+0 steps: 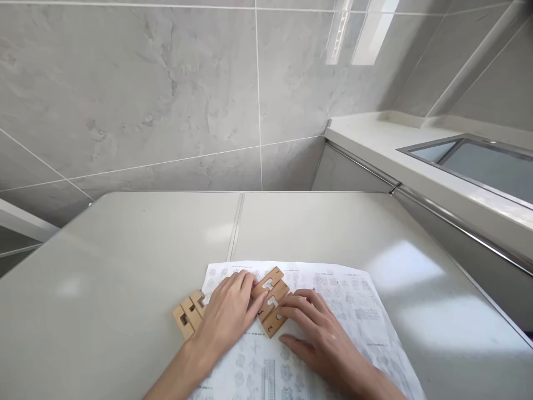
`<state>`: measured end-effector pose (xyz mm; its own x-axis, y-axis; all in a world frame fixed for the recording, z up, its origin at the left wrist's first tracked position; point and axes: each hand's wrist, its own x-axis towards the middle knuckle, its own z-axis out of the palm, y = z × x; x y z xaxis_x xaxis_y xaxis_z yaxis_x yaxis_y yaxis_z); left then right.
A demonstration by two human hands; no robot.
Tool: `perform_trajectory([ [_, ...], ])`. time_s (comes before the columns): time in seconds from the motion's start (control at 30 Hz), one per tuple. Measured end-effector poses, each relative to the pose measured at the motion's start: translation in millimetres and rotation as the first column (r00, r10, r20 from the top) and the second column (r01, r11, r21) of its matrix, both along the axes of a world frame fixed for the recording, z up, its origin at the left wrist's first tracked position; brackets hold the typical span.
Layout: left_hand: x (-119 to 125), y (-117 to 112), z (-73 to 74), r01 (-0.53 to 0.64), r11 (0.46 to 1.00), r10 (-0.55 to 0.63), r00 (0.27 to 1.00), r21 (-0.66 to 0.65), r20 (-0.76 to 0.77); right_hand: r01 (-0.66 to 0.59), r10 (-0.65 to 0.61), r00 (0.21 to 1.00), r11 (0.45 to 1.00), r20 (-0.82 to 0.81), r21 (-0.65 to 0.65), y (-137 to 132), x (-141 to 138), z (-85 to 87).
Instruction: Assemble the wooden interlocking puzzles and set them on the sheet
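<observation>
Several flat wooden puzzle pieces (270, 300) lie side by side at a slant between my hands, with cut-out notches and the numbers 1, 3 and 2 on them. My left hand (233, 303) grips their left side, its thumb across the middle and its fingers at the top piece. On the other side, fingertips of my right hand (312, 328) press on the right ends, and its thumb is close to the lower corner. A second group of notched wooden pieces (189, 314) rests left of my left hand, which partly hides it.
Under the pieces a creased paper sheet (353, 322) with small printed diagrams covers the table's near part. The pale table (166, 239) has a seam running away from me. A tiled wall (175, 100) stands behind it, and a counter with a sink (478, 161) is at the right.
</observation>
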<state>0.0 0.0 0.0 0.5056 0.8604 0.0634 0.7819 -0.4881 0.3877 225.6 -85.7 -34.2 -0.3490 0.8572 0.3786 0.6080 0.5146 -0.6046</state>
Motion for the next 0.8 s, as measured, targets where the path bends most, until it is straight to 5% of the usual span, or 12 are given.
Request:
perform_trajectory([
  [0.2,0.0,-3.7,-1.1,0.082,0.991,-0.09,0.993,0.107,0.075,0.011,-0.011,1.0,0.998,-0.003,-0.057,1.7,5.9,-1.0],
  [0.63,-1.3,-9.5,-8.2,0.279,0.957,-0.286,0.952,0.076,0.111,-0.085,0.09,0.99,0.995,0.11,-0.046,3.6,13.6,-3.7],
  [0.8,2.9,-11.6,-7.2,0.301,0.949,-0.31,0.946,0.096,0.095,0.058,-0.059,0.998,0.998,-0.028,-0.034,3.5,16.1,-6.5],
])
